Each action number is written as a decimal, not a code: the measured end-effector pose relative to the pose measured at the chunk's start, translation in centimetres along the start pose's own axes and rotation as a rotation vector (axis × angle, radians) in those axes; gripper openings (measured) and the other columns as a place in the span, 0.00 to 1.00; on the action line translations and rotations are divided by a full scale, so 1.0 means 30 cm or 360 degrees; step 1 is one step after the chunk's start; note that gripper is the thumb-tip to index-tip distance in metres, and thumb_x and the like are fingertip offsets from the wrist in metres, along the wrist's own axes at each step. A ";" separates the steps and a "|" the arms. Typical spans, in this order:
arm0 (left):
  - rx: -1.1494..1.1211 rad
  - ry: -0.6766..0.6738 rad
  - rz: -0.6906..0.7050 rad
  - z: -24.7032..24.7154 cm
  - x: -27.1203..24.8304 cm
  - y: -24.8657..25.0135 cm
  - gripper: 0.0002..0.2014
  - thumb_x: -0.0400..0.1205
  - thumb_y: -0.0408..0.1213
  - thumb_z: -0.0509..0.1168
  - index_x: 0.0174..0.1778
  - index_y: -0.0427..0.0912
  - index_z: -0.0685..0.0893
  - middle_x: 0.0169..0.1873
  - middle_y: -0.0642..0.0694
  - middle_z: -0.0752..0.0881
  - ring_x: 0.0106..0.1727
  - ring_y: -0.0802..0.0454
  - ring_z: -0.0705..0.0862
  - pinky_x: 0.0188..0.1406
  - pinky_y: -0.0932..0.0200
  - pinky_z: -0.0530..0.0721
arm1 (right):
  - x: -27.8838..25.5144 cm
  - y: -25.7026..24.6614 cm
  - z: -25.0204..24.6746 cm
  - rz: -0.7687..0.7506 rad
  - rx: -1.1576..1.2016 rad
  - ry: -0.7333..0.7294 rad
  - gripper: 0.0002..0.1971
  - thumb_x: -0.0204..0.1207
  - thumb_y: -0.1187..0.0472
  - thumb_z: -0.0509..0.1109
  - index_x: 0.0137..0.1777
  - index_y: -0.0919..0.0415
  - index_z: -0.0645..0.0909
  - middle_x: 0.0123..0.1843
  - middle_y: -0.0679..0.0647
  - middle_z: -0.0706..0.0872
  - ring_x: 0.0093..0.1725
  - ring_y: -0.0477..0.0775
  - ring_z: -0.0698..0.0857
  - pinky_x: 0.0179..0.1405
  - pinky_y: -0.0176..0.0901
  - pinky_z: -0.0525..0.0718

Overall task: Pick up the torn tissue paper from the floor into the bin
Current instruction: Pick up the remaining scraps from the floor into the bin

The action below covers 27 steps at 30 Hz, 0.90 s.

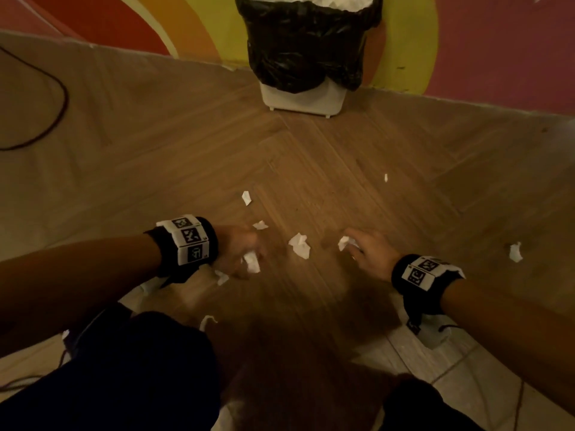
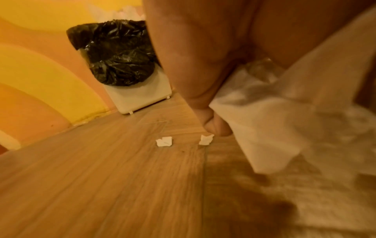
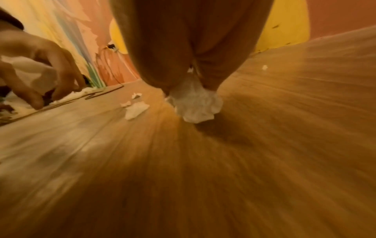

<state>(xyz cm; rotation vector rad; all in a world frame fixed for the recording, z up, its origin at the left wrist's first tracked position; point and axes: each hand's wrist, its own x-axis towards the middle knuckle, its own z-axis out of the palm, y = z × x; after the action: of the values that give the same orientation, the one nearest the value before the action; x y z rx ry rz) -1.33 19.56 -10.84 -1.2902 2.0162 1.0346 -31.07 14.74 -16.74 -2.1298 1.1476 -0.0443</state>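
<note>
Several white torn tissue pieces lie scattered on the wooden floor (image 1: 217, 157). My left hand (image 1: 245, 253) hovers low over the floor and grips a wad of tissue (image 1: 251, 262), seen large and blurred in the left wrist view (image 2: 270, 116). My right hand (image 1: 364, 247) holds a crumpled tissue (image 1: 345, 242), bunched between the fingers in the right wrist view (image 3: 195, 104). One loose piece (image 1: 300, 245) lies between the two hands. The bin (image 1: 306, 51), white with a black liner, stands against the wall ahead, with white paper at its top.
More scraps lie at the far left (image 1: 246, 198), far right (image 1: 385, 177) and right (image 1: 516, 252) of the hands. A dark cable (image 1: 59, 101) loops on the floor at left. My dark-trousered knees (image 1: 140, 368) fill the bottom. The painted wall (image 1: 482, 42) bounds the back.
</note>
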 end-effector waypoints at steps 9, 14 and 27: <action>0.0450 -0.0354 -0.0149 0.232 0.000 -0.085 0.50 0.60 0.79 0.63 0.66 0.42 0.84 0.67 0.43 0.82 0.69 0.44 0.79 0.64 0.57 0.76 | 0.139 -0.185 0.139 0.0020 -0.0079 -0.0193 0.21 0.83 0.49 0.61 0.74 0.52 0.67 0.71 0.56 0.71 0.65 0.56 0.76 0.58 0.48 0.77; 0.0088 -0.0394 -0.0027 0.306 0.011 -0.100 0.54 0.47 0.73 0.64 0.69 0.46 0.82 0.65 0.44 0.84 0.65 0.48 0.83 0.47 0.67 0.76 | 0.166 -0.174 0.163 0.0014 -0.0175 -0.0230 0.16 0.82 0.54 0.66 0.65 0.61 0.73 0.65 0.61 0.74 0.63 0.61 0.78 0.56 0.48 0.76; -0.0208 0.0384 -0.0158 0.116 -0.001 -0.177 0.13 0.82 0.32 0.62 0.59 0.46 0.86 0.70 0.45 0.80 0.70 0.45 0.79 0.71 0.48 0.77 | 0.187 -0.208 0.103 -0.0064 0.0069 -0.0144 0.03 0.82 0.64 0.61 0.50 0.57 0.75 0.48 0.53 0.82 0.44 0.51 0.81 0.37 0.37 0.79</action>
<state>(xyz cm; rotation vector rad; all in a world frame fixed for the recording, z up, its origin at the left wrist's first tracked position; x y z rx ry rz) 3.65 21.11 -14.49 -1.6359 2.0611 1.0195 -22.14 14.55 -16.92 -2.0950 1.0420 0.0088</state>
